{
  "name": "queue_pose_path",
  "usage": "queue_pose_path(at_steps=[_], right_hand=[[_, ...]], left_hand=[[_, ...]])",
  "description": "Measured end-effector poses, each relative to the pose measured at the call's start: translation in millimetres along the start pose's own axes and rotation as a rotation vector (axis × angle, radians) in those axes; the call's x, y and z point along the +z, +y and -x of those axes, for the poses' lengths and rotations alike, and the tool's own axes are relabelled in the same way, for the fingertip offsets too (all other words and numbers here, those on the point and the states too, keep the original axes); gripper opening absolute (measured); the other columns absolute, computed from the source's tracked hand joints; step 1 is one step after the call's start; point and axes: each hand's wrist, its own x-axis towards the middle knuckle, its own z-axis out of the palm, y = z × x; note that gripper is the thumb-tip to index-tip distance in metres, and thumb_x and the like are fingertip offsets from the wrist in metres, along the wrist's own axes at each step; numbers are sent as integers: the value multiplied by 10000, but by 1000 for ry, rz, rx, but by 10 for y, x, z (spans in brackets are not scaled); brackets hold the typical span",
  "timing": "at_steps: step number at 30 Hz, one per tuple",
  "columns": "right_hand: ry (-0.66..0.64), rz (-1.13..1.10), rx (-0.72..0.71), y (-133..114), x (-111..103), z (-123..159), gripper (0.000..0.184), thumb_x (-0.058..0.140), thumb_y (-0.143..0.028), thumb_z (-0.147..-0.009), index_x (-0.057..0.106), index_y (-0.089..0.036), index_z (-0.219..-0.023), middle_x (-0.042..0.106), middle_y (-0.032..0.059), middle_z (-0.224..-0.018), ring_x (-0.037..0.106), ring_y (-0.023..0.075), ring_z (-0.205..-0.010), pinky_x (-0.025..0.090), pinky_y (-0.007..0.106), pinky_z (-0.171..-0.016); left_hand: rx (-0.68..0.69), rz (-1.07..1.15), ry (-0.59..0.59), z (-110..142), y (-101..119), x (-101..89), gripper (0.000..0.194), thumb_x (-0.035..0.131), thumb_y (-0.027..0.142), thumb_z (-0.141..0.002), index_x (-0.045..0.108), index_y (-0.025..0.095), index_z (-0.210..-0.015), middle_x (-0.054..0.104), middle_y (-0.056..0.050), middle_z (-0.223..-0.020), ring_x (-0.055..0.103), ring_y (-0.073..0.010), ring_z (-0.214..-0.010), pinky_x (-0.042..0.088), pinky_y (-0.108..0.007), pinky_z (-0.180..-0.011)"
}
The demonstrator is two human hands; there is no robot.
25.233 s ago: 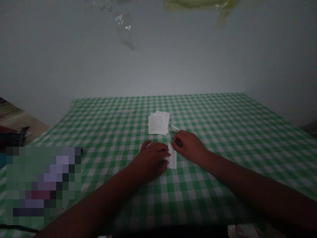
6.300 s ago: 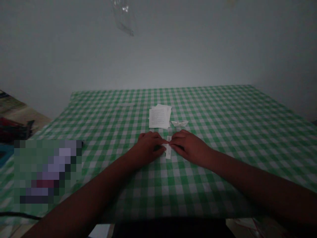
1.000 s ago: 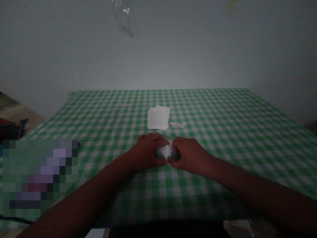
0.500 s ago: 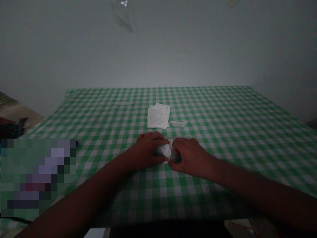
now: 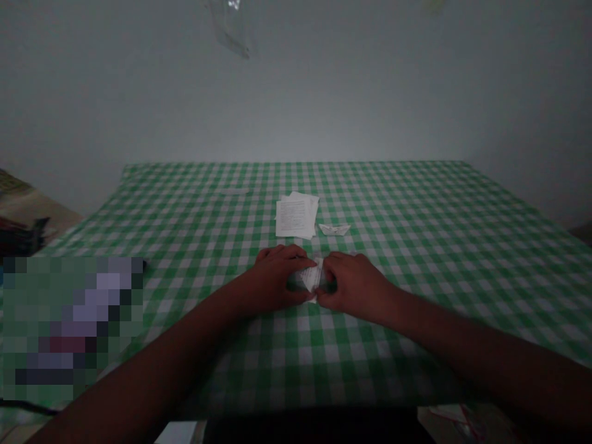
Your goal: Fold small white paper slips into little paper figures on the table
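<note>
- In the head view, our left hand (image 5: pixel 277 280) and right hand (image 5: pixel 356 287) stand close together, both holding a folded white paper (image 5: pixel 311 275) between them, just above a green-and-white gingham tablecloth (image 5: pixel 416 216) or resting on it; we cannot tell which.
- Our hands hide much of the folded white paper, so we cannot tell how far its folding has gone.
- Beyond it and slightly left, a stack of printed paper sheets (image 5: pixel 295 216) lies flat, still unfolded.
- Beyond it and slightly right, a small paper boat (image 5: pixel 333 229) sits already folded.
</note>
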Motion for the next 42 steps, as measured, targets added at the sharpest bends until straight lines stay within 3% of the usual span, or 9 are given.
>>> queue_pose_path(at_steps=[11, 22, 31, 42], right_hand=[[73, -7, 169, 344, -3, -330, 291, 637, -423, -786, 484, -203, -672, 580, -3, -736, 486, 133, -622, 288, 282, -546], [-39, 27, -19, 1, -64, -22, 295, 687, -459, -742, 556, -196, -770, 610, 22, -786, 543, 168, -675, 326, 310, -602], [60, 77, 169, 370, -28, -370, 317, 638, -478, -781, 504, -201, -704, 615, 30, -795, 525, 162, -664, 274, 296, -536], [-18, 54, -36, -36, -29, 2, 304, 663, -480, -762, 568, -192, -783, 629, 31, -806, 574, 193, -721, 341, 332, -634]], left_hand=[[-16, -16, -13, 1, 8, 5, 555, 722, 429, -759, 579, 299, -1279, 544, -47, -1324, 485, -297, -1232, 287, -517, -1080], [8, -26, -2, 10, -31, 17, 561, 705, 464, -767, 570, 306, -1289, 542, -47, -1319, 480, -297, -1234, 292, -493, -1071], [-24, -20, -28, -5, 8, 8, 622, 732, 454, -734, 566, 287, -1310, 520, -49, -1356, 464, -301, -1256, 253, -506, -1094], [-1, -7, -26, 1, 13, -13, 578, 722, 434, -744, 584, 290, -1286, 542, -42, -1304, 485, -304, -1216, 280, -499, -1073]])
